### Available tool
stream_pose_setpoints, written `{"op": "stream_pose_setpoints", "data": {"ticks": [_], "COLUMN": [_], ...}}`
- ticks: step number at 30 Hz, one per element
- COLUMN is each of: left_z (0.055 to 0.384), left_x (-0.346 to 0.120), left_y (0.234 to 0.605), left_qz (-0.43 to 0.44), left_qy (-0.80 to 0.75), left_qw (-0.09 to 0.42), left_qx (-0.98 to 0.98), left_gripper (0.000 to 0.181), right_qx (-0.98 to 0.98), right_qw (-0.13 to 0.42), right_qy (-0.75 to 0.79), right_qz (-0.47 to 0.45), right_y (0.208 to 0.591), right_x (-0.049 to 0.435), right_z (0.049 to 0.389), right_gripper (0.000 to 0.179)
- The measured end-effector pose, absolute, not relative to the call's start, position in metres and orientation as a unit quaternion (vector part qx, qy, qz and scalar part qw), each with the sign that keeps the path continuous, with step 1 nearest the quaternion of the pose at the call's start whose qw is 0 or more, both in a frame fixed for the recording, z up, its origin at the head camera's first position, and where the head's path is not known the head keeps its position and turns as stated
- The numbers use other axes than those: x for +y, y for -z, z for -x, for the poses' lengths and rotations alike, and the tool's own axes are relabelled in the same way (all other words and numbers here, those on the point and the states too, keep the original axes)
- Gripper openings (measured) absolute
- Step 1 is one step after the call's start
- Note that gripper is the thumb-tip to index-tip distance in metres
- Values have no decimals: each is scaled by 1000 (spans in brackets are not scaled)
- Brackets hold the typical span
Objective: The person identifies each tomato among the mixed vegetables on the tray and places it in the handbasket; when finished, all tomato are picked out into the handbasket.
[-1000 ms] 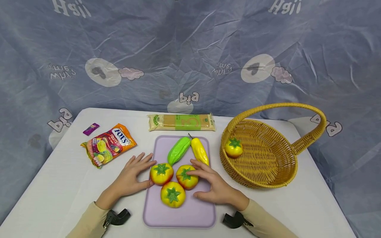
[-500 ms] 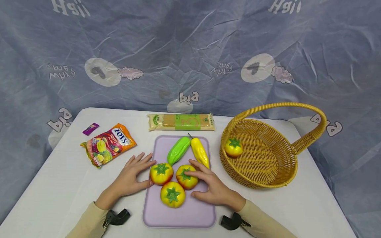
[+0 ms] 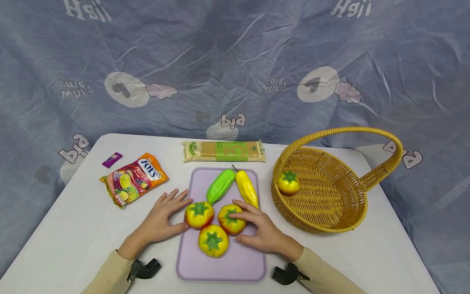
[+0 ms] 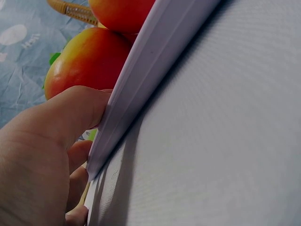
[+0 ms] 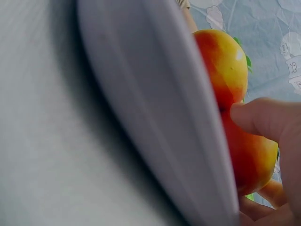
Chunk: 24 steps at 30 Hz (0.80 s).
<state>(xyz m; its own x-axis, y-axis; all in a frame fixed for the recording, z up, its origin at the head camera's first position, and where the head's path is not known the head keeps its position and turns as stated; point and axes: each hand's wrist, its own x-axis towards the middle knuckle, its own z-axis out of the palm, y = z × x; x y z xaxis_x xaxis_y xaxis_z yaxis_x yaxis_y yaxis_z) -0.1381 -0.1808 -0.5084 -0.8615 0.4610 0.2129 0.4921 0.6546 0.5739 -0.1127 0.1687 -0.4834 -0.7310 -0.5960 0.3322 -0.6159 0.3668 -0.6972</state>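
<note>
Three yellow-red toy tomatoes with green leaf tops sit close together on a lilac tray (image 3: 220, 271). My right hand (image 3: 266, 230) holds the right tomato (image 3: 232, 219), its fingers over the far side and top. In the right wrist view the thumb (image 5: 258, 115) lies against that tomato's side. My left hand (image 3: 163, 216) lies at the tray's left edge with spread fingers, its thumb by the left tomato (image 3: 199, 215). Nearest me is the front tomato (image 3: 213, 241). Behind them lie a green pepper-shaped vegetable (image 3: 221, 185) and a yellow one (image 3: 246, 188).
A wicker basket (image 3: 323, 208) with a tall handle stands at the right, another toy tomato (image 3: 288, 182) inside. Behind the tray lies a noodle packet (image 3: 224, 151). At the left are a candy bag (image 3: 135, 179) and a small purple wrapped sweet (image 3: 112, 159).
My right hand has moved slightly left, its thumb closing in on the right tomato. That tomato has just shifted a little to the right. The left hand has stayed put.
</note>
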Motion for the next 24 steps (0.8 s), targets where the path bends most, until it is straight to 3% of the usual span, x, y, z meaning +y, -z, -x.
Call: {"op": "stream_pose_setpoints", "data": {"ticks": [7, 24], "left_z": [137, 136], "left_x": [-181, -180], "left_y": [507, 506], "left_qz": [261, 256], "left_qy": [327, 325], "left_qw": [21, 18], "left_qx": [-908, -910], "left_gripper": [64, 65], "right_qx": [-820, -823], "right_qw": [36, 31], "right_qy": [-439, -432], "right_qz": [-364, -367], "right_y": [486, 482], "right_x": [169, 170], "right_z": [114, 114], "right_gripper": [49, 47]}}
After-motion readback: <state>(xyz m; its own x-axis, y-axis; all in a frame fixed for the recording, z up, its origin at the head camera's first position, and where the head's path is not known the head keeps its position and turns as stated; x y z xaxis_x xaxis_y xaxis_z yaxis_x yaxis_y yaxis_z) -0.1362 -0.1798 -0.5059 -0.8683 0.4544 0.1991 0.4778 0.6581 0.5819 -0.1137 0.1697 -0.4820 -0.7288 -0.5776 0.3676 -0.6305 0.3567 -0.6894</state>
